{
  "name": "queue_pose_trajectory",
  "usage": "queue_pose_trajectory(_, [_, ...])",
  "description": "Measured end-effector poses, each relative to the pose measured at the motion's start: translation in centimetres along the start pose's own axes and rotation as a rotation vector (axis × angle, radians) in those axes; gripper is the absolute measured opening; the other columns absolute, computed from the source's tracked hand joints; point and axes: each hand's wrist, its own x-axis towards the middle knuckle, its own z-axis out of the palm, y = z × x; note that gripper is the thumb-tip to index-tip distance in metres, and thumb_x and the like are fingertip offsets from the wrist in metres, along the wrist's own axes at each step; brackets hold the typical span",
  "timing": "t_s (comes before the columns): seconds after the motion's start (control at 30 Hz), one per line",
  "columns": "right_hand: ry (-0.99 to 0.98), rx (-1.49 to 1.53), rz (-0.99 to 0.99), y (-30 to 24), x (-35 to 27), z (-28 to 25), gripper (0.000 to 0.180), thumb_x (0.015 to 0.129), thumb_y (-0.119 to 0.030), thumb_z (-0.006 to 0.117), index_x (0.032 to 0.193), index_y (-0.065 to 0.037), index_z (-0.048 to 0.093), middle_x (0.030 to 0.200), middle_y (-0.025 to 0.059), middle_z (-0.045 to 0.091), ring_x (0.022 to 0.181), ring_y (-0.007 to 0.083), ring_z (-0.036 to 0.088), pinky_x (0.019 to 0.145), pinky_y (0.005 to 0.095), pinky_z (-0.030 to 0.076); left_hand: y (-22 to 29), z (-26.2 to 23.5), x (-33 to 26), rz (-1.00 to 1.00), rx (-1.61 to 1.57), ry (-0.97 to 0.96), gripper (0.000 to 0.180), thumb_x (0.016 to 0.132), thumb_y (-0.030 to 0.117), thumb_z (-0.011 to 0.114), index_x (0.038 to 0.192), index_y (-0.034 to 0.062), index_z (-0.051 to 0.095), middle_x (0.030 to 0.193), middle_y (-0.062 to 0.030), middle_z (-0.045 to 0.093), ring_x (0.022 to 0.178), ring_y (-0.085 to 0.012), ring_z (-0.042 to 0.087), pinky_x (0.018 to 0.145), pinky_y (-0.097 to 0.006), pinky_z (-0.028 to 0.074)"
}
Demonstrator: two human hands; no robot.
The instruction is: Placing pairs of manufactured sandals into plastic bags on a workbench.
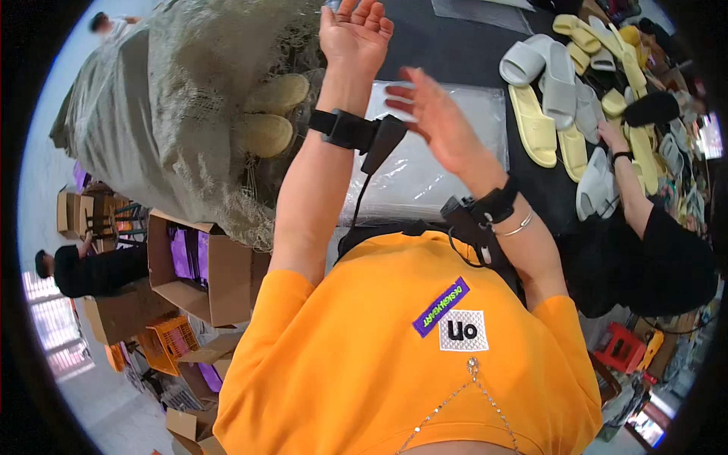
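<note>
My left hand [355, 36] is raised at the top of the view, palm up with loosely bent fingers, and no held thing shows in it. My right hand [447, 125] hovers over a stack of clear plastic bags [402, 189], its fingers apart, nothing in them, slightly blurred. The bags lie flat on the dark table [447, 49] right in front of my body. To the left, a large grey-green woven sack [163, 114] with frayed mesh holds slippers [269, 135] seen in its opening.
Yellow slippers [533, 125] and grey slippers [559, 83] are piled on the right of the table. A co-worker's hand [613, 136] reaches into them. Cardboard boxes [227, 277] with purple packets, an orange crate [163, 341] and another person [95, 269] are at left. A red stool [623, 349] stands at lower right.
</note>
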Motion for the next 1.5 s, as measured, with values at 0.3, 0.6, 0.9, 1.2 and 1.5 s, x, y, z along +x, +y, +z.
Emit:
queue_pose_trajectory(0.3, [-0.424, -0.190, 0.205, -0.2, 2.8, 3.0, 0.057, 0.075, -0.025, 0.071, 0.119, 0.002, 0.046, 0.107, 0.0090, 0.057, 0.101, 0.0159, 0.052, 0.091, 0.0285, 0.039, 0.4, 1.4, -1.3, 0.297, 0.320, 0.137, 0.037, 0.095, 0.036, 0.030, 0.103, 0.0067, 0.050, 0.087, -0.0098, 0.054, 0.072, -0.0187, 0.052, 0.062, -0.033, 0.040])
queue_pose_trajectory(0.6, [-0.542, -0.346, 0.254, 1.0, 2.8, 2.2, 0.045, 0.073, -0.019, 0.073, 0.108, 0.002, 0.055, 0.097, 0.0072, 0.062, 0.088, 0.0145, 0.058, 0.080, 0.0276, 0.046, -0.2, 6.3, -4.8, 1.324, 1.544, -0.184, 0.012, 0.083, 0.010, 0.053, 0.092, 0.0048, 0.060, 0.074, -0.0034, 0.059, 0.068, -0.0145, 0.056, 0.060, -0.029, 0.041])
queue_pose_trajectory(0.9, [-0.618, -0.329, 0.296, 1.0, 1.8, 2.7, 0.066, 0.064, -0.017, 0.077, 0.121, 0.000, 0.049, 0.114, 0.0076, 0.057, 0.105, 0.0163, 0.054, 0.095, 0.0295, 0.039, -0.4, 8.3, -6.6, 0.530, 0.847, -0.110, 0.013, 0.082, 0.012, 0.055, 0.091, 0.0062, 0.061, 0.076, -0.0032, 0.059, 0.080, -0.0178, 0.055, 0.068, -0.034, 0.040])
queue_pose_trajectory(1.2, [-0.687, -0.444, 0.258, -0.1, 0.9, 3.8, 0.052, 0.069, -0.015, 0.074, 0.113, 0.000, 0.052, 0.107, 0.0073, 0.059, 0.097, 0.0147, 0.055, 0.087, 0.0270, 0.042, 0.4, 7.0, -7.8, 0.223, 0.018, -0.126, 0.020, 0.085, 0.015, 0.050, 0.101, 0.0038, 0.056, 0.075, -0.0064, 0.058, 0.075, -0.0187, 0.053, 0.066, -0.033, 0.042])
queue_pose_trajectory(1.5, [-0.722, -0.503, 0.175, -1.7, 0.3, 5.1, 0.060, 0.067, -0.011, 0.073, 0.121, -0.004, 0.047, 0.116, 0.0061, 0.054, 0.107, 0.0145, 0.050, 0.092, 0.0278, 0.039, 0.1, 10.0, -8.4, 1.191, 1.673, -0.350, 0.016, 0.085, 0.008, 0.054, 0.099, 0.0103, 0.060, 0.080, -0.0066, 0.062, 0.069, -0.0220, 0.058, 0.067, -0.029, 0.045])
